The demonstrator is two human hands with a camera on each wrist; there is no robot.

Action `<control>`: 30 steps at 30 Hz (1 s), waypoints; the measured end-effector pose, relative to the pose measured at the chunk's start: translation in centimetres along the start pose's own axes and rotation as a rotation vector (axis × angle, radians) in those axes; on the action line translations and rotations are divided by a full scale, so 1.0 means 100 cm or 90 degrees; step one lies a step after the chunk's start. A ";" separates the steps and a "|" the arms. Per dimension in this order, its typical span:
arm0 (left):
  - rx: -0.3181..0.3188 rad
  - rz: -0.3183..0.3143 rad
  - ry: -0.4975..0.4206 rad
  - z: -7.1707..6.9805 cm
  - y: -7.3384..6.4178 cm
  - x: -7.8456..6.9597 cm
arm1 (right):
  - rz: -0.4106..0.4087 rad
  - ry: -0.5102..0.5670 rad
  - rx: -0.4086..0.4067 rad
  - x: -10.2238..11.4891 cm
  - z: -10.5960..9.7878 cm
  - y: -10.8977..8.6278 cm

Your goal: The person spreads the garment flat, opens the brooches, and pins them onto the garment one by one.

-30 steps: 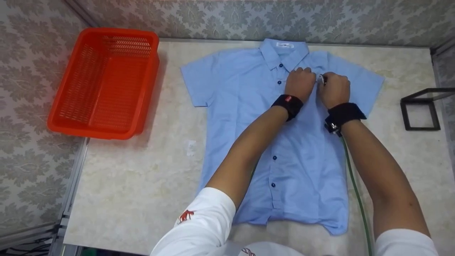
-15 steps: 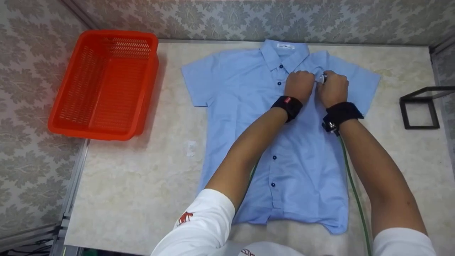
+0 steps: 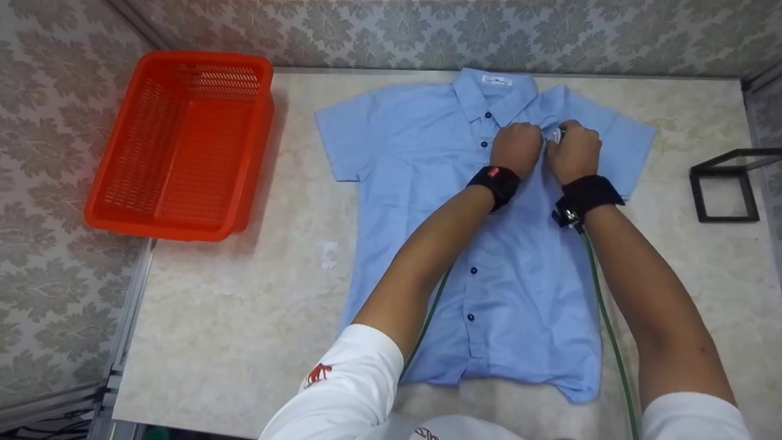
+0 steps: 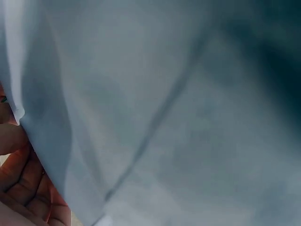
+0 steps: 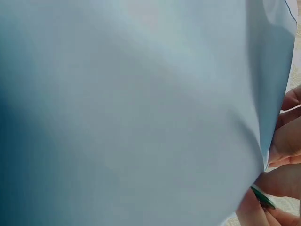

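A light blue short-sleeved button shirt (image 3: 415,146) lies front up on the table, its collar toward the back wall. On its chest, right of the button row, my left hand (image 3: 516,148) grips a fold of cloth with curled fingers. Close beside it, my right hand (image 3: 574,153) pinches a small shiny piece (image 3: 557,135), pale and dark from above. In the right wrist view this piece (image 5: 262,197) looks green with a pointed end, right at the cloth's edge. Raised shirt cloth (image 4: 141,94) fills most of the left wrist view, with curled fingers (image 4: 28,188) at its edge.
An orange-red plastic basket (image 3: 256,153) stands at the back left of the table (image 3: 232,330). At the right edge is a black open frame (image 3: 724,220). A small whitish patch (image 3: 329,255) shows left of the shirt. Green cables (image 3: 611,330) run from the wrist bands.
The shirt's collar has shifted slightly to the right. My left hand's knuckles have dipped a little toward me, while both hands stay close together on the chest.
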State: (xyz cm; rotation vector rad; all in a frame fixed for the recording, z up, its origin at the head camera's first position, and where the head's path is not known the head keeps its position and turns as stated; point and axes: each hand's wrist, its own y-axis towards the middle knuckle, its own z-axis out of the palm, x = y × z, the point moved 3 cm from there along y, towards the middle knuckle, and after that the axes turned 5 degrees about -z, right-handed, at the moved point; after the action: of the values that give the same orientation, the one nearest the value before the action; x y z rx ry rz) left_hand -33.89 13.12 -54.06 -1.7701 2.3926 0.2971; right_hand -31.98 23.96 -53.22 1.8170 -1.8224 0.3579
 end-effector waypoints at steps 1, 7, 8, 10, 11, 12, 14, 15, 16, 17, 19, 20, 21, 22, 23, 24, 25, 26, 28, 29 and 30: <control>0.002 -0.003 -0.007 0.000 0.000 0.000 | 0.003 0.003 -0.001 0.000 0.000 0.000; 0.021 -0.023 -0.038 0.002 0.002 0.002 | 0.032 0.023 -0.009 0.000 0.001 0.000; 0.023 -0.025 -0.042 0.002 0.002 0.002 | 0.037 0.025 -0.012 0.000 0.001 0.000; 0.024 -0.033 -0.054 0.002 0.002 0.003 | 0.041 0.033 -0.021 0.001 0.001 0.000; 0.026 -0.037 -0.060 0.002 0.002 0.003 | 0.045 0.038 -0.024 0.001 0.002 0.000; 0.028 -0.042 -0.067 0.002 0.002 0.003 | 0.047 0.042 -0.027 0.001 0.002 0.000; 0.032 -0.049 -0.080 0.002 0.002 0.003 | 0.053 0.050 -0.032 0.000 0.003 -0.001; 0.033 -0.053 -0.085 0.002 0.002 0.003 | 0.055 0.054 -0.033 0.000 0.003 -0.001; 0.035 -0.053 -0.085 0.002 0.001 0.003 | 0.061 0.057 -0.032 -0.001 0.003 -0.001; 0.037 -0.053 -0.085 0.001 0.001 0.003 | 0.066 0.059 -0.032 -0.001 0.003 -0.001; 0.037 -0.049 -0.082 0.001 0.001 0.002 | 0.074 0.065 -0.033 -0.003 0.004 -0.001; 0.036 -0.047 -0.080 0.001 0.001 0.002 | 0.077 0.068 -0.034 -0.003 0.003 0.000; 0.036 -0.047 -0.078 0.001 0.000 0.002 | 0.082 0.072 -0.033 -0.004 0.004 0.000; 0.036 -0.046 -0.076 0.001 0.000 0.002 | 0.087 0.078 -0.032 -0.004 0.003 -0.001; 0.035 -0.045 -0.075 0.001 0.000 0.001 | 0.094 0.085 -0.030 -0.005 0.004 0.000; 0.036 -0.045 -0.072 0.001 0.000 0.001 | 0.104 0.096 -0.025 -0.006 0.004 -0.001; 0.037 -0.044 -0.072 0.001 0.000 0.001 | 0.113 0.105 -0.021 -0.006 0.003 -0.001; 0.040 -0.045 -0.075 0.001 0.000 0.001 | 0.123 0.115 -0.015 -0.006 0.003 -0.001; 0.044 -0.041 -0.075 0.001 0.000 0.000 | 0.147 0.132 -0.001 -0.008 0.001 -0.002; 0.046 -0.038 -0.073 0.001 0.000 0.000 | 0.160 0.144 0.009 -0.009 0.001 -0.002; 0.048 -0.033 -0.067 0.002 0.000 -0.001 | 0.174 0.157 0.021 -0.009 0.001 -0.002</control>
State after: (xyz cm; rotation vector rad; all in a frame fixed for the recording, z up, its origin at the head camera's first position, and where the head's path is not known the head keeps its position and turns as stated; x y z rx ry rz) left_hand -33.83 13.21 -54.21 -1.7351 2.2521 0.2818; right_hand -31.86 24.68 -53.79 1.4696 -1.8967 0.6864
